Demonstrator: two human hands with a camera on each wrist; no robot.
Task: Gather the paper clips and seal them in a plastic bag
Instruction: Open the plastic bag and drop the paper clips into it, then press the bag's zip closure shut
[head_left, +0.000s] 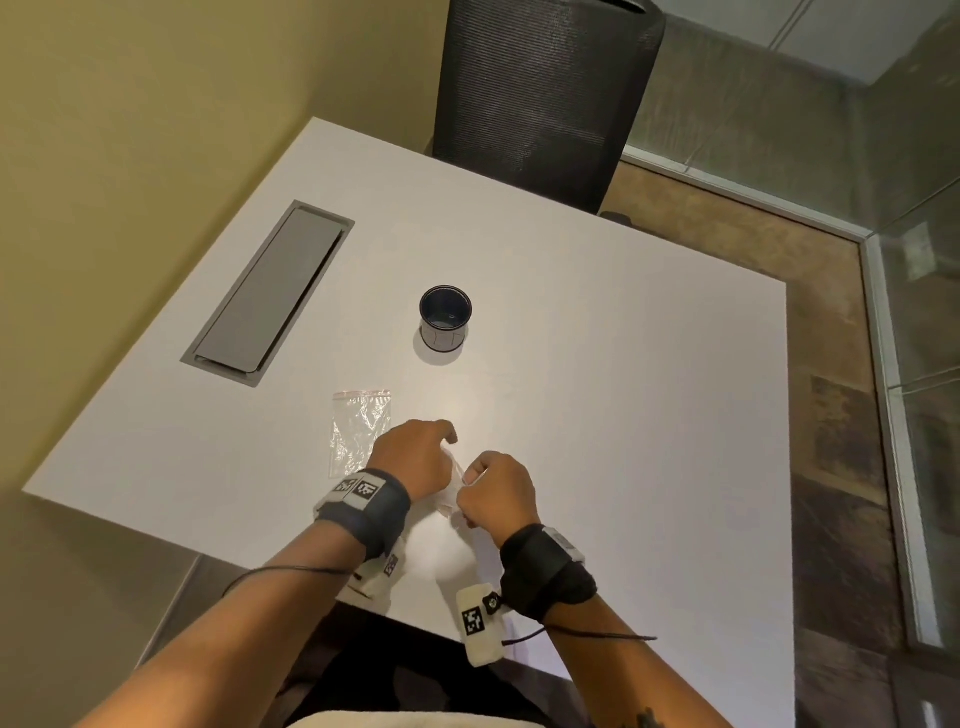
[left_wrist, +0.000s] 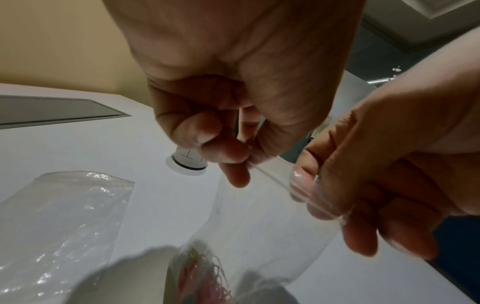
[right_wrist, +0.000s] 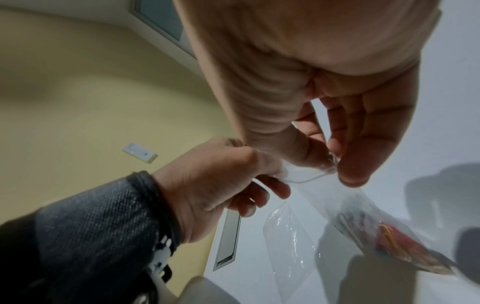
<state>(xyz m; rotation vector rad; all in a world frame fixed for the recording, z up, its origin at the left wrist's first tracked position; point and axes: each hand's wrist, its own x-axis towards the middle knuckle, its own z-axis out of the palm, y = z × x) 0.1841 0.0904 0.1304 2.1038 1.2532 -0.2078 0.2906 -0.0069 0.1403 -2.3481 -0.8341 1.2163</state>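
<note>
Two clear bags: one (left_wrist: 259, 216) holding coloured clips (left_wrist: 205, 273) hangs above the counter (head_left: 597, 364), its top edge pinched by left hand (head_left: 415, 457) and right hand (head_left: 498, 488); the other bag (head_left: 358, 431) lies flat beside one cup (head_left: 445, 317).

The tabletop (head_left: 597, 364) looks smooth, matt and white. A clear, glossy, crinkled plastic bag (head_left: 358, 431) lies left of the hands; a second clear plastic bag (left_wrist: 259, 226) holds coloured paper clips (right_wrist: 389, 238). The far chair back (head_left: 545, 88) is dark woven mesh. Matt grey cable hatch (head_left: 270, 286).
</note>
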